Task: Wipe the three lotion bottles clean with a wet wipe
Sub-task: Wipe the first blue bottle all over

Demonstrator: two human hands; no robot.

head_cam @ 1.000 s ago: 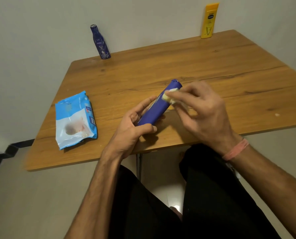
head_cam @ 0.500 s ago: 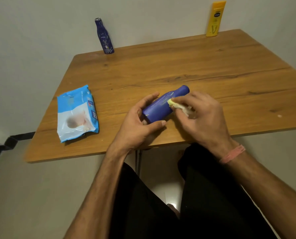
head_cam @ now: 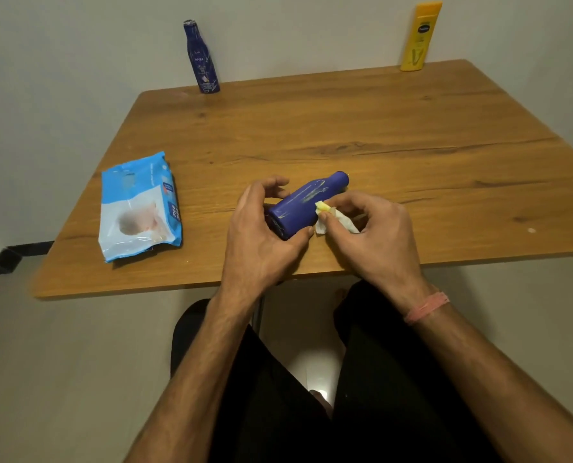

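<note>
Wiping smeared blue bottle point(head_cam: 306, 203) at table's point(head_cam: 395, 135) near edge.
We grip its base with left hand point(head_cam: 261, 235); right hand point(head_cam: 375, 235) pinches wet wipe point(head_cam: 333, 219) against its side. Dark blue bottle point(head_cam: 201, 58), yellow bottle point(head_cam: 418, 36) upright at table's far edge.

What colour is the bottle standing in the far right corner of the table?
Yellow, with a small dark label; the yellow bottle shows in the head view.

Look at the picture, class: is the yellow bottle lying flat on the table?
No, the yellow bottle stands upright at the far right corner of the table, against the wall.
</note>
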